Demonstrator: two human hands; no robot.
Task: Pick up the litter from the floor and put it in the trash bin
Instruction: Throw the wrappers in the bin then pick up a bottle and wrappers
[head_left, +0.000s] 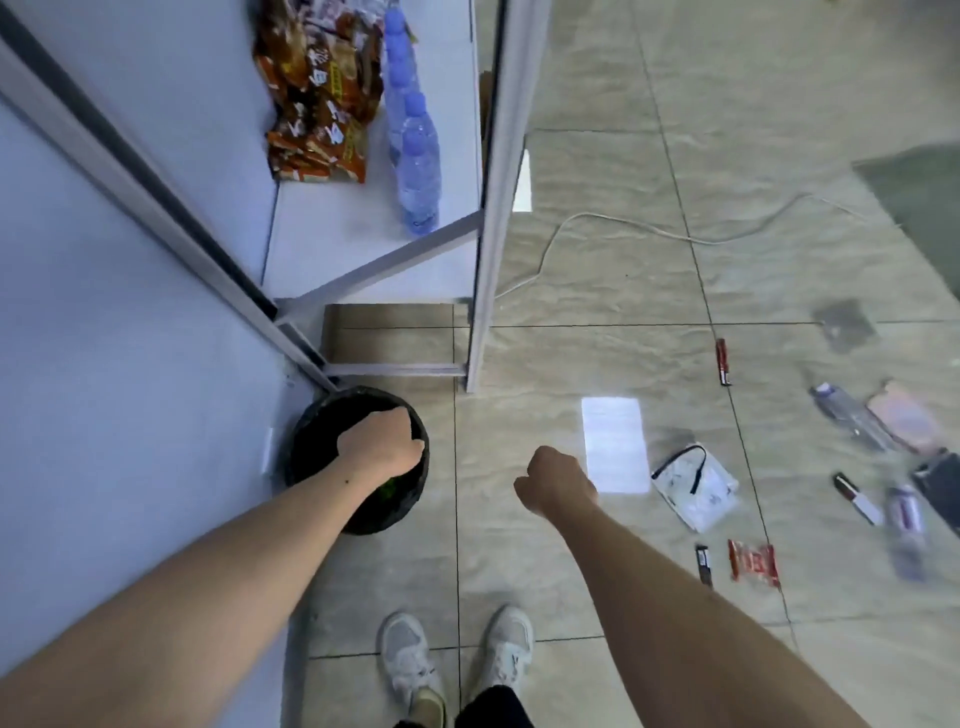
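Observation:
The round trash bin (311, 436), lined with a black bag, stands on the tiled floor beside the white shelf unit. My left hand (382, 441) hangs over its opening with the fingers curled down; I cannot see whether it holds anything. Something green (388, 488) lies inside the bin. My right hand (553, 486) hovers over the floor to the right of the bin, its fingers closed with nothing visible in them. Litter lies scattered to the right: a white plastic pouch (696, 486), a red wrapper (754, 562), a small black wrapper (703, 564), a red stick wrapper (723, 362) and a crushed clear bottle (852, 415).
A white shelf unit (483, 260) holds snack packets (317, 93) and water bottles (415, 156). A white cable (623, 223) runs across the floor. More litter lies blurred at the right edge (906, 519). My white shoes (457, 660) stand just below the hands.

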